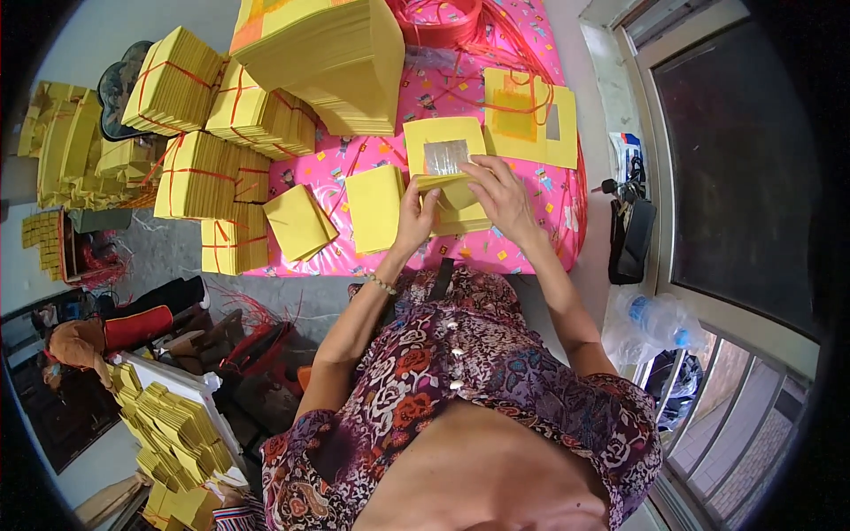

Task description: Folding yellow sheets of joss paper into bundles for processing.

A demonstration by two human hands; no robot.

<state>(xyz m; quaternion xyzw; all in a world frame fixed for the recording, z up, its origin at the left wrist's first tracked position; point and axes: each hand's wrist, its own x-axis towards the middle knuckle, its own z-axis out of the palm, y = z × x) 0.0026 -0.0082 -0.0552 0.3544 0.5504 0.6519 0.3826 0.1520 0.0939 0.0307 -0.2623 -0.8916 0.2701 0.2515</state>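
Observation:
Both my hands grip a yellow paper sheet point(460, 194) at the near side of the pink table, its upper part folded over. My left hand point(414, 217) pinches the sheet's left edge, thumb on the near side. On the right, my right hand point(503, 199) has its fingers bent over the top edge. Just beyond lies a yellow piece with a shiny silvery window point(447, 157). Left of my left hand rests a flat yellow stack point(374, 210). Past my right hand lie yellow sheets point(562, 133) with an orange-marked patch and a grey cutout.
Yellow bundles tied with red strips point(190, 173) crowd the table's left, beside a tall yellow stack point(354, 75). A red strip coil point(443, 26) lies at the back of the pink-covered table point(336, 257). Another person point(80, 345) sits at lower left. A door point(744, 177) stands right.

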